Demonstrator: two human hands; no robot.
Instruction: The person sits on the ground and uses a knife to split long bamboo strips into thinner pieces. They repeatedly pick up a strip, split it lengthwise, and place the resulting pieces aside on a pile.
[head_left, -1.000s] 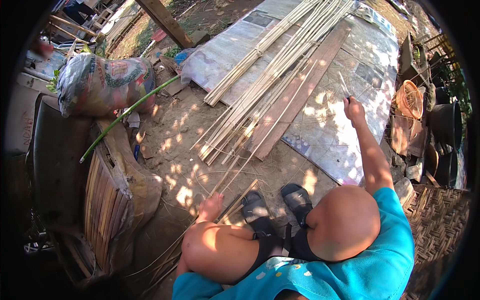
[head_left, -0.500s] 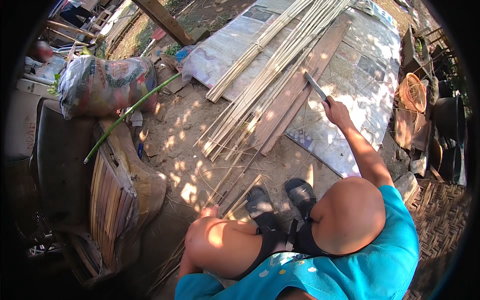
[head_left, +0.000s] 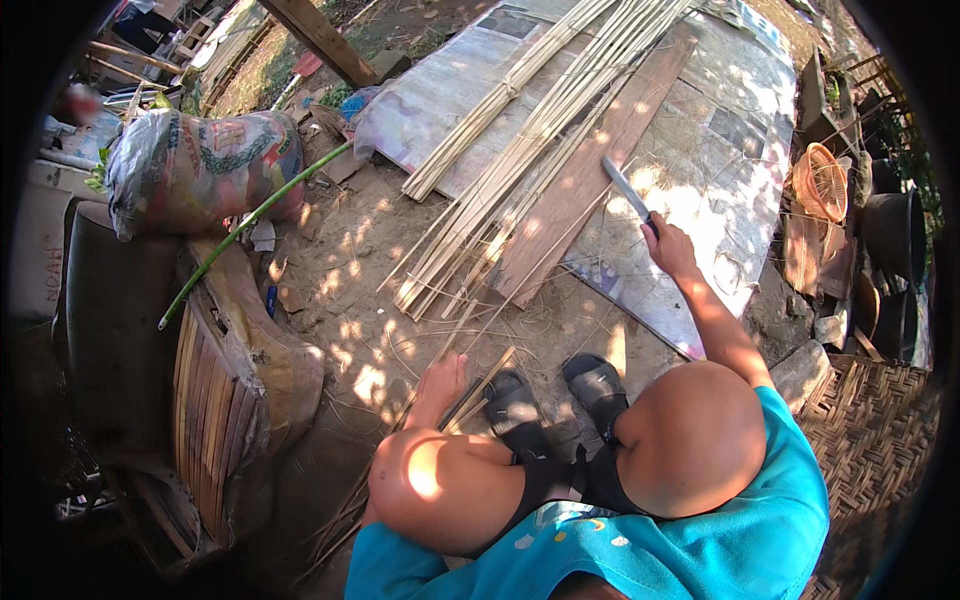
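My right hand (head_left: 672,248) is closed round the dark handle of a long knife (head_left: 627,190). Its blade points up and left, with the tip over the edge of a brown wooden plank (head_left: 568,208). My left hand (head_left: 441,381) is beside my left knee, low over the ground, fingers curled on a thin bamboo strip (head_left: 502,308) that runs up along the plank's edge. Part of the left forearm is hidden by the knee. Left of the plank lies a long bundle of pale split bamboo strips (head_left: 520,155).
A printed sheet-covered board (head_left: 700,190) lies under the strips and plank. At left are a stuffed sack (head_left: 205,165), a green stalk (head_left: 255,215) and a worn slatted wooden piece (head_left: 265,370). An orange basket (head_left: 823,183) and woven matting (head_left: 872,420) are at right.
My left hand has come forward and up from behind the knee, and the thin strip has shifted with it. The knife stays in my right hand, slightly lower, its blade steeper.
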